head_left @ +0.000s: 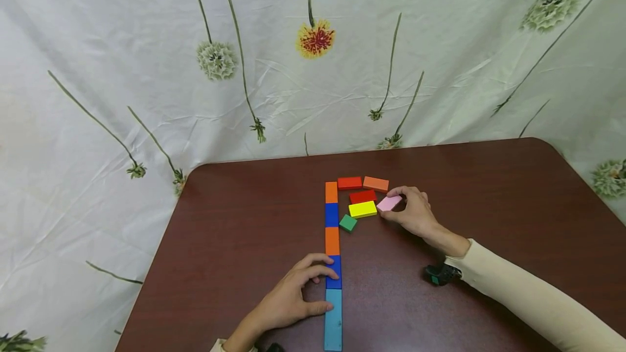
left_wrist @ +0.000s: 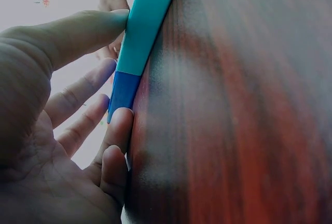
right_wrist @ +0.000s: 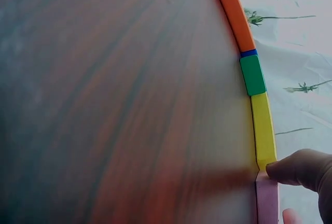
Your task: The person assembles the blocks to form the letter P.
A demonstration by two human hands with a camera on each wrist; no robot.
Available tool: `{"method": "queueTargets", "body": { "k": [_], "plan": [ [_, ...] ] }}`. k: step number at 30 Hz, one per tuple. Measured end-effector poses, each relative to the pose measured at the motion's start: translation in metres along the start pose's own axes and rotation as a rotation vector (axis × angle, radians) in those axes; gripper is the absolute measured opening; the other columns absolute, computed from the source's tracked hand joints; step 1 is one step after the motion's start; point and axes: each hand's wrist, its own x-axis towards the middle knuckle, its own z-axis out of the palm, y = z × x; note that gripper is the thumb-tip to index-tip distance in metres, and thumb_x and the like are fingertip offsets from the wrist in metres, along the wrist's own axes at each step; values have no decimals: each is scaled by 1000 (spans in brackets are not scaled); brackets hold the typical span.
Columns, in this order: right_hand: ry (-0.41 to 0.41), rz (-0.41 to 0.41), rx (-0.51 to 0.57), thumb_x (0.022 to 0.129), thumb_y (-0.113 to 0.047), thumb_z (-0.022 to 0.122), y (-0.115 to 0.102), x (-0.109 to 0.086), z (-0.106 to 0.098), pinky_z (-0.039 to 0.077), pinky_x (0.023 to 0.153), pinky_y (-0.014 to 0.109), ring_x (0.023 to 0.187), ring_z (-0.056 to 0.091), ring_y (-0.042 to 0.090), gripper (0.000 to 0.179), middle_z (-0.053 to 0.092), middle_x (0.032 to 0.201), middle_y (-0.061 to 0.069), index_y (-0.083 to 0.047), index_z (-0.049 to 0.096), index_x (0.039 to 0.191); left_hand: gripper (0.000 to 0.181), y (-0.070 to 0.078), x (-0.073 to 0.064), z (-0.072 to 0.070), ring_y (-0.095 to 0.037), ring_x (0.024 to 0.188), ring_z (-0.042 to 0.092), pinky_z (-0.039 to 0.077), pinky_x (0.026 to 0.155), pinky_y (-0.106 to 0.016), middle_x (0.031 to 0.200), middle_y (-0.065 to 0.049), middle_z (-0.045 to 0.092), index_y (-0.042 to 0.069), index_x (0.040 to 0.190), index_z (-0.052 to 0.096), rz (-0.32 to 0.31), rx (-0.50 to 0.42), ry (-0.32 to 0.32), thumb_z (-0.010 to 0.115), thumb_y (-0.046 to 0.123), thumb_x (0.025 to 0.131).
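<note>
My right hand [head_left: 415,215] pinches a pink block [head_left: 389,203] between thumb and fingers on the tabletop. In the right wrist view my thumb lies where the pink block [right_wrist: 267,203] meets the yellow one. My left hand [head_left: 289,300] rests at the left side of a straight row of blocks, its fingers loosely bent. Its fingertips lie over the nearer dark blue block [head_left: 334,281], and the thumb tip touches the long light blue block [head_left: 333,327]. Farther up the row come an orange block [head_left: 332,241], another dark blue block [head_left: 331,215] and an orange end block [head_left: 331,193].
Right of the row's far end lie a green block [head_left: 348,223], a yellow block [head_left: 363,209], two red blocks [head_left: 349,183] and an orange-red block [head_left: 376,183]. Beyond the dark brown table [head_left: 244,200] hangs a flowered white cloth [head_left: 274,86].
</note>
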Motion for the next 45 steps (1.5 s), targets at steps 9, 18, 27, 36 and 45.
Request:
{"method": "queueTargets", "body": {
  "k": [9,18,27,36,45],
  "plan": [
    [1,-38,-27,76,-15,83,4,-1,-5,35,81,38,103,44,34,45,58,121,24,0,66,116,38,-1,-1,1,-10,113,52,48,95,-26,144,8,47,29,119,66,10,7,4,82,28,85],
    [-52,-21,-15,76,-11,81,5,1,-11,40,82,37,104,49,36,48,59,125,22,-1,65,119,38,-1,-2,1,-11,114,53,48,95,-26,144,8,47,29,119,66,17,1,7,82,28,85],
    [-72,-41,-1,75,-6,79,6,3,-14,41,86,39,106,49,37,44,58,130,22,-2,65,117,38,-2,-2,1,-10,113,53,48,95,-26,144,8,47,29,120,66,13,5,7,82,28,85],
    [-83,-34,-20,78,-15,85,9,2,-17,41,84,40,105,47,38,47,54,129,24,-3,63,118,38,-2,-1,1,-10,113,52,48,95,-26,144,8,47,29,119,66,13,15,10,82,28,84],
    [-105,-34,-15,78,-11,83,10,6,-23,41,83,39,103,49,38,45,55,130,23,-4,63,118,38,-1,0,0,-10,114,52,48,95,-26,144,8,47,28,119,66,15,5,6,82,27,84]
  ]
}}
